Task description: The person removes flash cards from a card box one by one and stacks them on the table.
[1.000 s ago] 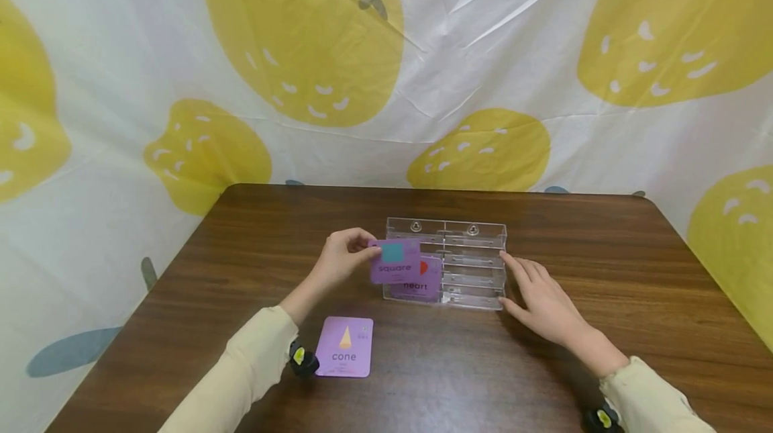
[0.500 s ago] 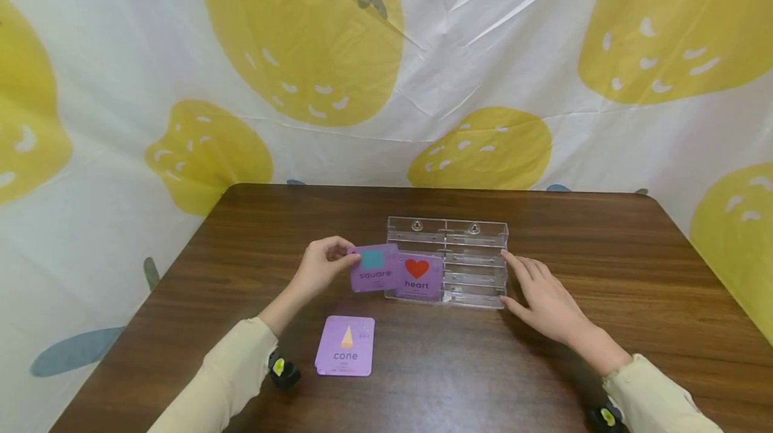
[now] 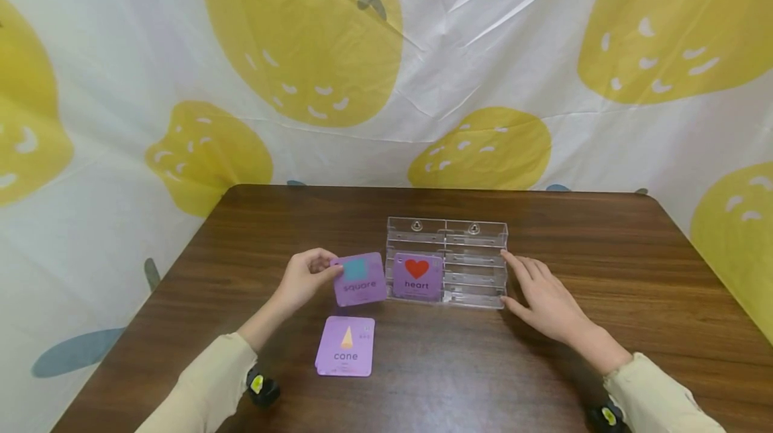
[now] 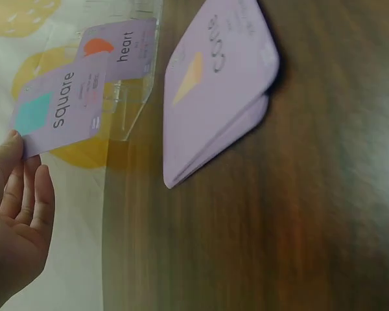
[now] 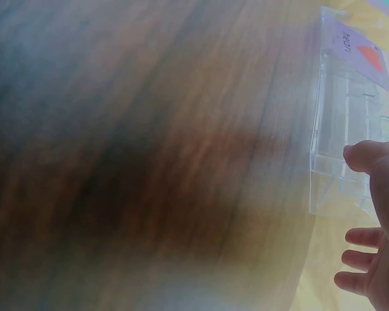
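My left hand (image 3: 305,280) pinches a purple square card (image 3: 365,285) by its left edge, thumb in front. The card is held tilted, just left of a clear plastic card rack (image 3: 474,240). A purple heart card (image 3: 419,276) stands in the rack's lower left pocket. On the table in front lies a small stack of purple cards with the cone card (image 3: 345,347) on top, as the left wrist view also shows. My right hand (image 3: 543,302) touches the rack's right side with thumb and forefinger, both fairly straight; its other fingers (image 5: 360,260) extend free.
The brown wooden table (image 3: 447,379) reaches back to a white curtain (image 3: 338,151) printed with yellow lemons. The rack's right column and upper left tiers show no cards. A black wrist camera (image 3: 263,389) sits under the left sleeve.
My left hand has drawn the square card left and down, off the front of the heart card, uncovering it. More of the stack's lower edge shows. The right hand stays at the rack.
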Motion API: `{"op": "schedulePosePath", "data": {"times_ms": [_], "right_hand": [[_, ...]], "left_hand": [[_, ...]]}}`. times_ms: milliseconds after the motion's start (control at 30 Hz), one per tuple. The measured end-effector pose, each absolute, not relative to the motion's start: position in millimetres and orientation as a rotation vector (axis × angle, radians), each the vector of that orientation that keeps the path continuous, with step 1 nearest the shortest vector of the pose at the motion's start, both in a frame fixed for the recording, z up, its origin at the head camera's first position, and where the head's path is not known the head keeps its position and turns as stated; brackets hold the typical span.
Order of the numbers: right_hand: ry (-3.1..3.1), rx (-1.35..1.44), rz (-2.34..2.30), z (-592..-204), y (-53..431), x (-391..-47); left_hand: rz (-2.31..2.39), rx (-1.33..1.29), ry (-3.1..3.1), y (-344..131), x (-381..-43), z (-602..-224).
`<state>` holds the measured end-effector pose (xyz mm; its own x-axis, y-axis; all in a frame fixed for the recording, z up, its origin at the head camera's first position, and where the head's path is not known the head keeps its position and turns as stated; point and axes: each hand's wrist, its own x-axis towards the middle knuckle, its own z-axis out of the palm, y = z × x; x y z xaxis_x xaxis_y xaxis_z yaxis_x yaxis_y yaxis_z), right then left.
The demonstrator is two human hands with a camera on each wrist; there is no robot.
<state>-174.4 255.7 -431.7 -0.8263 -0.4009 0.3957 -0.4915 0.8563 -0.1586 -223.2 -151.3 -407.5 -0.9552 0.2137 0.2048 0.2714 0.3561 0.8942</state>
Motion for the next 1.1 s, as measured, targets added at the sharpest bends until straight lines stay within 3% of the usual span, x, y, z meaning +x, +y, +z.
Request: {"op": "schedulePosePath", "data": {"times_ms": [633, 1100], "right_hand": [[-2.696, 0.654, 0.365, -431, 253, -173], [-2.693, 0.643, 0.36, -431, 252, -171]], "left_hand": [[-1.879, -0.326, -2.659, -178, -191, -417], [-1.898, -0.452, -2.747, -178, -175, -428]]}}
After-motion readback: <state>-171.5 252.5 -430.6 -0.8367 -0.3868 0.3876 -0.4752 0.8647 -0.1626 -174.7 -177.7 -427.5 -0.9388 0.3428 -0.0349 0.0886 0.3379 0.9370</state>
